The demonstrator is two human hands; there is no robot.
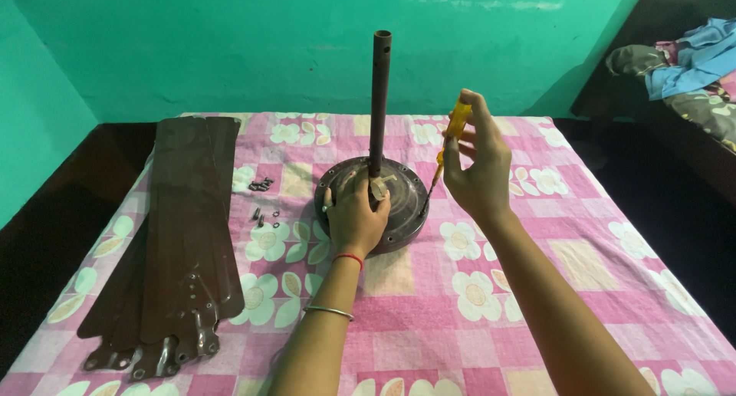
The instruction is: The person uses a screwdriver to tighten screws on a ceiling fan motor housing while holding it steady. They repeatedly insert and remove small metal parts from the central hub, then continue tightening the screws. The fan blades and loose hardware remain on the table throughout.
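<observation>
Left hand (356, 216) spread flat atop round brown metal fan motor housing (406, 212); right hand (477, 170) pinches yellow-handled screwdriver (451, 139), shaft slanting down-left, tip at housing's right rim.

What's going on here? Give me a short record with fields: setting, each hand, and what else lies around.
Setting: bed covered by a pink floral sheet, green wall behind
Main thing: brown round fan motor with an upright rod
Left hand: resting on top of the fan motor, near the base of the rod
Right hand: holding a yellow-handled screwdriver, tip down at the motor's rim
Beside it: stacked brown fan blades to the left
Small parts: loose screws on the sheet between blades and motor
Far right: crumpled clothes
</observation>
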